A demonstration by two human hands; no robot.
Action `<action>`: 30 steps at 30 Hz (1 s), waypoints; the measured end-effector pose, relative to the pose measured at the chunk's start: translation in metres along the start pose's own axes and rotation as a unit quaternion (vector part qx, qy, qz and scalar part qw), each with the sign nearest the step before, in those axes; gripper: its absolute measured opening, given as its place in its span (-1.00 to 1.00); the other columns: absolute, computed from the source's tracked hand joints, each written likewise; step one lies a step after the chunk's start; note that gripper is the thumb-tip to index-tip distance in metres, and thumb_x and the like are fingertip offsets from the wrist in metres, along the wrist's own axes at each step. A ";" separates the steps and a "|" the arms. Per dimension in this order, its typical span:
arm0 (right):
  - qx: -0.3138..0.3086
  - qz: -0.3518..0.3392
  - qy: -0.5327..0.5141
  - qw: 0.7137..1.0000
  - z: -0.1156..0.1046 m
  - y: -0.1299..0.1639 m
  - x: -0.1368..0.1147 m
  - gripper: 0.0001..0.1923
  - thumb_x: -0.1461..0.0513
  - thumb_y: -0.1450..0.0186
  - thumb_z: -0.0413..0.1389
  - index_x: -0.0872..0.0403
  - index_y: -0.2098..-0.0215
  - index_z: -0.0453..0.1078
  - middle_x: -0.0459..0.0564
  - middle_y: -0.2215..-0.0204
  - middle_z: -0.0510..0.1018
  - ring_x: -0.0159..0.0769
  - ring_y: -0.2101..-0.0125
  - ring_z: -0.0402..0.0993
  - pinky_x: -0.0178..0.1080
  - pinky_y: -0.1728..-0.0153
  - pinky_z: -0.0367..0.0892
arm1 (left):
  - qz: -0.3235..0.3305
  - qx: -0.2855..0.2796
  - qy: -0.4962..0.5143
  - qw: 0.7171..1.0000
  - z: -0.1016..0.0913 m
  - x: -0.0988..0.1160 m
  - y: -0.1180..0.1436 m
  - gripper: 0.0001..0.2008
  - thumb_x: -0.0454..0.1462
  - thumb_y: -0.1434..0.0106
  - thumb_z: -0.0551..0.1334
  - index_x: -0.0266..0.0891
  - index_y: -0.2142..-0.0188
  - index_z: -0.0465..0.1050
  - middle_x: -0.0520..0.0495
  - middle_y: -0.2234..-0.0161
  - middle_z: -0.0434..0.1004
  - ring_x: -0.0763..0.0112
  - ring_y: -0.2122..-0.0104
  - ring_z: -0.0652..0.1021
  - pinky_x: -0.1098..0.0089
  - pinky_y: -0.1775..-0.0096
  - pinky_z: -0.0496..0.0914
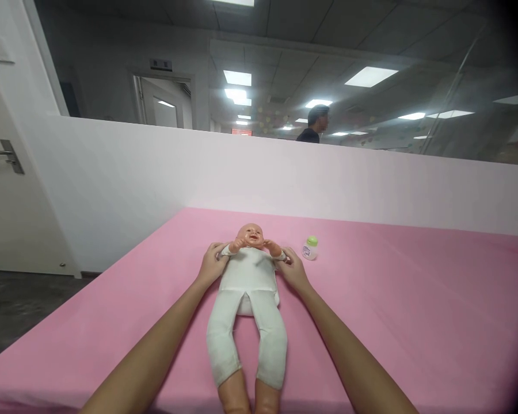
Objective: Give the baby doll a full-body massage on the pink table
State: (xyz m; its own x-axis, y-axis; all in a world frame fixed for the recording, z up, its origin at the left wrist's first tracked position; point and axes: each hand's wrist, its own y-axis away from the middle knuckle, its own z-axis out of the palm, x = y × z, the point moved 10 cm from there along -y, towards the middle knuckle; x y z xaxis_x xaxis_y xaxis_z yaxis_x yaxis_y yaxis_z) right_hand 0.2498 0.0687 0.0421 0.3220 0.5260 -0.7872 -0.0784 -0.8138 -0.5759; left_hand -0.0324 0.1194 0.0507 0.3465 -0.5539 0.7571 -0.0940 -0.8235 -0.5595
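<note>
A baby doll (248, 276) in a white cloth body lies on its back on the pink-covered table (384, 322), its head toward the wall and its feet toward me. My left hand (214, 263) is closed around the doll's arm on the left side, near the shoulder. On the other side, my right hand (292, 268) grips the opposite arm, fingers curled at the sleeve. Both of the doll's hands point up near its chin. Just beyond my right hand stands a small clear bottle (309, 248) with a green cap and a printed label.
A low white wall (285, 178) with a window above runs along the table's far side. Behind the glass, a person (314, 125) is visible in a lit room. At the left is a door (17, 201) with a metal handle.
</note>
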 end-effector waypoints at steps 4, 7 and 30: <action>0.025 0.076 -0.149 0.986 -0.007 -0.002 0.022 -0.60 0.10 -0.17 0.30 0.01 0.04 0.48 0.00 0.15 0.63 -0.12 0.16 0.55 -0.11 0.14 0.45 | -0.060 -0.039 0.144 0.987 0.005 -0.007 -0.001 -0.59 -0.11 -0.23 0.27 -0.20 -0.04 0.53 -0.17 0.01 0.58 0.13 0.04 0.56 0.27 0.11 0.47; 0.018 0.123 -0.227 0.966 -0.006 0.000 0.031 -0.53 0.10 -0.10 0.37 0.01 0.03 0.49 0.03 0.11 0.64 -0.09 0.12 0.56 -0.10 0.14 0.47 | -0.086 -0.036 0.243 0.966 0.003 -0.011 -0.001 -0.45 -0.11 -0.14 0.38 -0.20 -0.12 0.45 -0.24 -0.07 0.56 0.08 -0.02 0.55 0.23 0.05 0.47; 0.001 0.161 -0.292 0.943 0.009 0.001 0.051 -0.61 0.09 -0.10 0.39 0.00 0.11 0.58 -0.02 0.12 0.66 -0.17 0.13 0.54 -0.18 0.09 0.38 | -0.143 -0.107 0.268 0.947 0.014 -0.022 0.002 -0.58 -0.10 -0.09 0.43 -0.24 0.09 0.61 -0.18 0.10 0.63 0.22 0.19 0.55 0.35 0.19 0.37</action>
State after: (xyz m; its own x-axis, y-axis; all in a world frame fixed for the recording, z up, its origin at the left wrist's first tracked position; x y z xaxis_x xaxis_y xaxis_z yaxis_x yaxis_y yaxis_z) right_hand 0.2576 0.0969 -0.0012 -0.2926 0.2985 -0.9085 -0.0864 -0.9544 -0.2857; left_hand -0.0268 0.1320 0.0281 -0.1320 -0.2397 0.9618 -0.2752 -0.9233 -0.2679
